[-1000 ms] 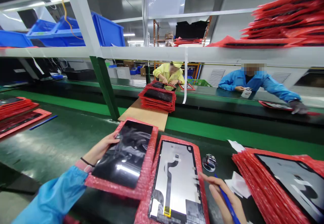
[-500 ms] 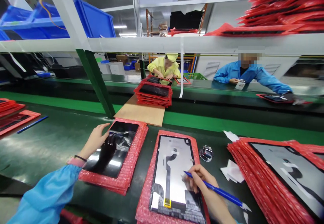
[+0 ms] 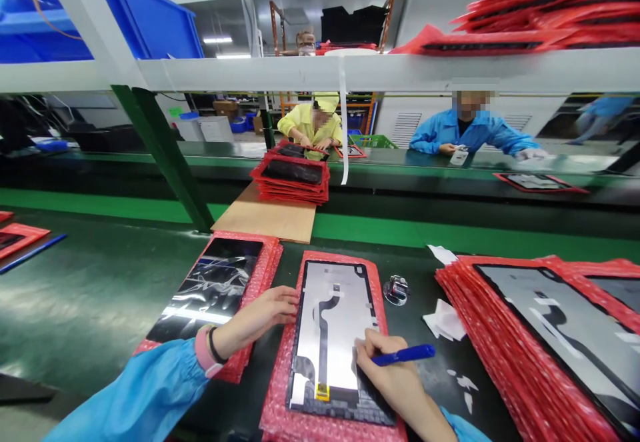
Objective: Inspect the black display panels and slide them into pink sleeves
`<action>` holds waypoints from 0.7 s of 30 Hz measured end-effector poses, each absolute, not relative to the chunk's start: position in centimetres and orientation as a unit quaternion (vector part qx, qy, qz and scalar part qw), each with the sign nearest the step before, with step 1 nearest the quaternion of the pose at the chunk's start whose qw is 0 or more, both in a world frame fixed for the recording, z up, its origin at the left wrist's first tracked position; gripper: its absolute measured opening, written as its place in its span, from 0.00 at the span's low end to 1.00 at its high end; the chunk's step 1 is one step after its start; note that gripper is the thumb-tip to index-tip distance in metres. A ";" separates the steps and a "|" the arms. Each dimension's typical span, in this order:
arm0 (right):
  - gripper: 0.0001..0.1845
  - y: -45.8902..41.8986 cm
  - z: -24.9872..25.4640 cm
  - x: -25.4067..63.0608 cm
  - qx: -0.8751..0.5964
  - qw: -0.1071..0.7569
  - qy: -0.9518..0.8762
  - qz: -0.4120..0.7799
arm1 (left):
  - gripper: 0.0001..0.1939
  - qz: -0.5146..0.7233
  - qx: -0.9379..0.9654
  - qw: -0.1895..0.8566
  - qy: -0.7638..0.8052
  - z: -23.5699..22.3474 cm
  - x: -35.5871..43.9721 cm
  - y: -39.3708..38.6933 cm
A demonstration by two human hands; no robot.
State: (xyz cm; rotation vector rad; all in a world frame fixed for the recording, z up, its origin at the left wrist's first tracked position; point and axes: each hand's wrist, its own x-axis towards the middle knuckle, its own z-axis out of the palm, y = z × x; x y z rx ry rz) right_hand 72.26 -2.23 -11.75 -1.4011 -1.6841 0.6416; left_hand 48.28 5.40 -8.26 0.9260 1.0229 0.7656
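In front of me a tablet screen panel lies silvery back up on red bubble wrap, with a dark flex cable and a yellow tab. My left hand has its fingers stretched out at the panel's left edge, over the wrap. My right hand rests on the panel's right side, fingers closed round a slim blue pen-like tool; its working tip is hidden under the hand. To the left, a glossy black screen lies face up on stacked red bubble wrap, partly behind my left arm.
At right stands a stack of panels in red wrap. A small metal object and white scraps lie beside it. A shelf rail crosses above. Beyond the bench are two co-workers and another red-wrapped stack.
My left hand has moved right, from the black screen to the panel's left edge. The blue tool has turned in my right hand, its outer end now raised. The view has shifted slightly.
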 end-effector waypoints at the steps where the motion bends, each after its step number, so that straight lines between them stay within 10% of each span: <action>1: 0.21 -2.2 -11.7 72.2 -0.557 0.418 -0.670 0.259 | 0.15 0.342 0.410 0.710 0.459 -8.2 48.2 5.5; 11: 0.23 -2.1 -13.2 73.0 -0.540 0.483 -0.575 0.380 | 0.13 0.333 0.391 0.739 0.436 -7.0 49.6 6.1; 21: 0.23 -2.1 -11.3 73.3 -0.474 0.517 -0.515 0.494 | 0.35 0.380 0.401 0.731 0.401 -8.0 54.3 4.7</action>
